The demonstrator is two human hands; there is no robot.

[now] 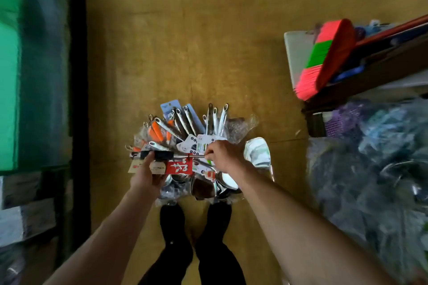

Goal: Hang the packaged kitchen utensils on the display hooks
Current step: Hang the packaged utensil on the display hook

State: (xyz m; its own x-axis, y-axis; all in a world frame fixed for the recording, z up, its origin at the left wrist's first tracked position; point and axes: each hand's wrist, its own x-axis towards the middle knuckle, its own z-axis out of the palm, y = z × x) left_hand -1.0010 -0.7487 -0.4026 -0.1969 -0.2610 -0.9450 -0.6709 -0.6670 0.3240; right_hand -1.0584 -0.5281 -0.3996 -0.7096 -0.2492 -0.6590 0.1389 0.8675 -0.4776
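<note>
Left hand [144, 176] grips carded utensil [179, 167] | right hand [223, 157] pinches shaft [193, 156] | pile [185, 120] half-hidden

Pile of packaged utensils [185, 127]: many pieces in clear wrap, heaped on the floor; handles fan out away from the person.
Steel handles [217, 118]: shiny, each with a hanging hole at its end.
Orange-handled pieces [154, 131]: on the left side of the pile, leaning left.
White cards [203, 141]: in the middle of the pile.
Blue card [170, 105]: at the far edge.
Held utensil [162, 154]: black handle, thin steel shaft and a red card below; it lies level over the pile. The left hand [144, 173] grips the handle end and the right hand [222, 155] pinches the shaft.
Wide steel blade [257, 151]: at the right edge of the pile.
</note>
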